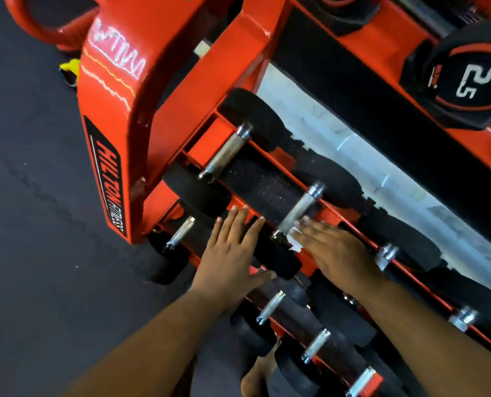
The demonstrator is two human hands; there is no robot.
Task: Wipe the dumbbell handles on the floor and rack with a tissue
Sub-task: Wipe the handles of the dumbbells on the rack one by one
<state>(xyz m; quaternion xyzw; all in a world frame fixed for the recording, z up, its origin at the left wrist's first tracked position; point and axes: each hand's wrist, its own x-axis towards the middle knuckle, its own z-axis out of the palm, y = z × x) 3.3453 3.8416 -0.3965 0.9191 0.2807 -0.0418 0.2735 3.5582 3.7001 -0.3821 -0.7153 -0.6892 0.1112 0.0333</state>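
A red dumbbell rack (109, 90) holds several black dumbbells with chrome handles. My left hand (230, 253) lies flat with straight fingers on the near black head (278, 259) of a dumbbell on the lower shelf. My right hand (336, 250) presses a white tissue (294, 239) against the lower end of that dumbbell's chrome handle (298, 209); its fingers look fairly straight and are blurred. Most of the tissue is hidden under my right hand. Another chrome handle (225, 151) lies to the upper left on the same shelf.
Smaller dumbbells (270, 308) sit on the lowest tier near my forearms. A dumbbell marked 25 (468, 78) rests on the upper shelf at top right. Dark rubber floor (32, 196) spreads to the left. A yellow object (69, 68) lies by the rack's foot.
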